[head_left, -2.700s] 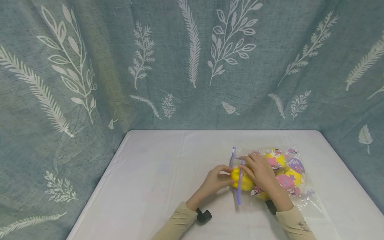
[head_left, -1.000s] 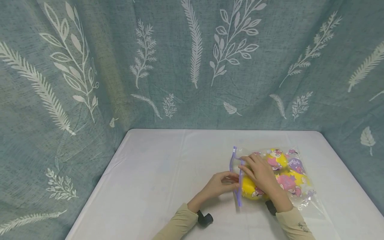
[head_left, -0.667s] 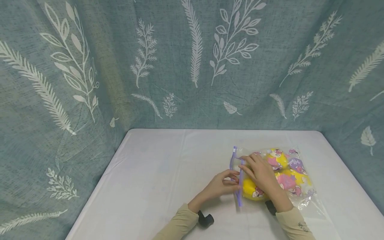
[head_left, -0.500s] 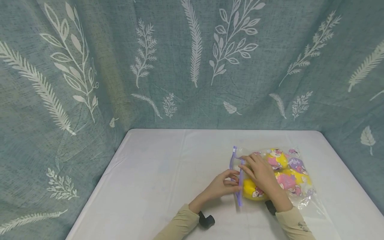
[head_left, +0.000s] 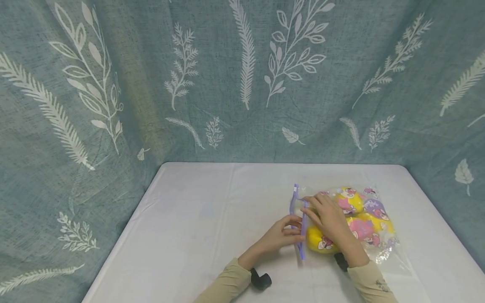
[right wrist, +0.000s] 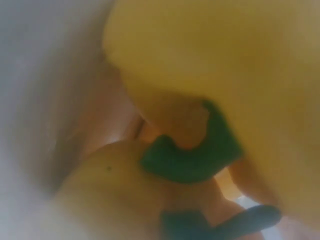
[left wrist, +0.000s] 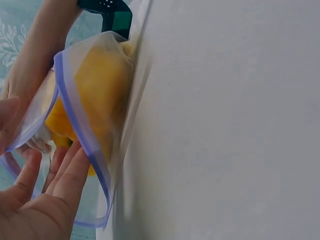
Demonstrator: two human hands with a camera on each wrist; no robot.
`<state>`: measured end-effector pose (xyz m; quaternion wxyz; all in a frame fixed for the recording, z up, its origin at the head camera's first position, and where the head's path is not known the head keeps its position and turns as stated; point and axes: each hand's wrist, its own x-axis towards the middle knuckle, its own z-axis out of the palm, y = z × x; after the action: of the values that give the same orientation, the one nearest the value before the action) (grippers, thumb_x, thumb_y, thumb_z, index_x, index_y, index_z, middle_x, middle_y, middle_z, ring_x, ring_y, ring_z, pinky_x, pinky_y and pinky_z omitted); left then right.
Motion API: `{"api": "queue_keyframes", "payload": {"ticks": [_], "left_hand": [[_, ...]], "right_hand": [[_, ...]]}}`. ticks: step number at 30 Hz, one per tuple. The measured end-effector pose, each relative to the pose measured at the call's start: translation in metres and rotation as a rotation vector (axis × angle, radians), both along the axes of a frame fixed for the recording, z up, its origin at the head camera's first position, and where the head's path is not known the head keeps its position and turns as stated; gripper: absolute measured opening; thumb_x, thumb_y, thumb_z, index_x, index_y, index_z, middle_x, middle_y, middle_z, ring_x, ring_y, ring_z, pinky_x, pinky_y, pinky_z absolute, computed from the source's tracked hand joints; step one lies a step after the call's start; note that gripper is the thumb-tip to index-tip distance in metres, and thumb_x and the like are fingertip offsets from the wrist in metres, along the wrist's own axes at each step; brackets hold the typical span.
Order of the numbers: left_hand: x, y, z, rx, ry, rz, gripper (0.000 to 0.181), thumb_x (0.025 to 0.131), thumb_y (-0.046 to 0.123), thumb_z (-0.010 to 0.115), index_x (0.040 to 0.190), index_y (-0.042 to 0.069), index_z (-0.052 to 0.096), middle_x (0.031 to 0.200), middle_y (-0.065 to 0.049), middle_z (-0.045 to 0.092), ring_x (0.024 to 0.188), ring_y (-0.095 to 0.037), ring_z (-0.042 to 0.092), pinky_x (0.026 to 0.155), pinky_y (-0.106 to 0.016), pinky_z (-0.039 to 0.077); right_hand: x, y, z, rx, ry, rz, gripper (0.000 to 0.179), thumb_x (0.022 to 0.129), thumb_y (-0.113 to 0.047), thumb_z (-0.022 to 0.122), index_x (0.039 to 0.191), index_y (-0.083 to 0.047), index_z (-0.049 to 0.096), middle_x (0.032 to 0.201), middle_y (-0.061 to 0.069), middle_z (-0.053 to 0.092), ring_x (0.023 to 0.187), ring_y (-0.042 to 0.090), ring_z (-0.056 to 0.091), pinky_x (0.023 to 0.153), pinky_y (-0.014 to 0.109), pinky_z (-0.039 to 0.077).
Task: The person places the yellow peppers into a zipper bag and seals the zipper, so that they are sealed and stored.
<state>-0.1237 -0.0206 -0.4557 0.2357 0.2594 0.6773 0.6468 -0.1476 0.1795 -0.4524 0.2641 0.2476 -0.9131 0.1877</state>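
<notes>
A clear zip bag (head_left: 363, 223) printed with pink and purple cartoon figures lies on the right half of the white table (head_left: 197, 219), its purple zipper strip (head_left: 302, 235) running front to back at the bag's left edge. Inside sit smooth, rounded yellow peppers (head_left: 316, 242) — the right wrist view shows glossy yellow skin and a green stem (right wrist: 187, 160) close up, blurred.

The right hand (head_left: 329, 219) lies on top of the bag with its fingertips at the zipper strip, fingers gently bent; whether they pinch the plastic cannot be told. The left hand (head_left: 280, 235) meets the mouth from the left, fingers (left wrist: 67, 172) nearly straight and close together, touching the strip.

Left of the bag the tabletop runs wide and bare to its rounded corner; the bag's far right side lies near the table's right edge. A grey-green curtain (head_left: 242, 75) with white leaf prints — coarse weave — closes in the back and sides.
</notes>
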Motion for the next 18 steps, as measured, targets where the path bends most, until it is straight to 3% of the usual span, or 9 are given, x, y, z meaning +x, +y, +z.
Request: {"api": "queue_keyframes", "payload": {"ticks": [7, 14, 18], "left_hand": [[-0.006, 0.003, -0.023, 0.000, -0.014, 0.011, 0.043, 0.089, 0.005, 0.059, 0.129, 0.003, 0.043, 0.125, -0.016, 0.049, 0.112, -0.028, 0.056, 0.089, -0.024, 0.051], [-0.005, 0.001, -0.026, 0.001, -0.027, 0.013, 0.045, 0.088, 0.004, 0.060, 0.129, 0.004, 0.043, 0.125, -0.015, 0.049, 0.112, -0.027, 0.057, 0.088, -0.025, 0.052], [-0.002, 0.000, -0.019, 0.000, -0.035, 0.011, 0.046, 0.087, 0.004, 0.061, 0.129, 0.002, 0.042, 0.125, -0.016, 0.049, 0.111, -0.029, 0.057, 0.087, -0.025, 0.052]], "right_hand": [[-0.001, 0.000, 0.001, 0.004, -0.001, 0.002, 0.032, 0.085, -0.033, 0.064, 0.113, -0.017, 0.061, 0.090, -0.002, 0.055, 0.081, 0.015, 0.052, 0.067, 0.030, 0.048], [0.001, -0.001, 0.003, 0.006, -0.007, 0.003, 0.034, 0.084, -0.032, 0.066, 0.114, -0.016, 0.061, 0.090, -0.001, 0.055, 0.081, 0.016, 0.052, 0.067, 0.032, 0.048], [0.002, -0.001, 0.005, 0.008, -0.015, 0.000, 0.035, 0.084, -0.033, 0.066, 0.114, -0.016, 0.061, 0.091, -0.001, 0.055, 0.079, 0.016, 0.051, 0.065, 0.031, 0.047]]}}
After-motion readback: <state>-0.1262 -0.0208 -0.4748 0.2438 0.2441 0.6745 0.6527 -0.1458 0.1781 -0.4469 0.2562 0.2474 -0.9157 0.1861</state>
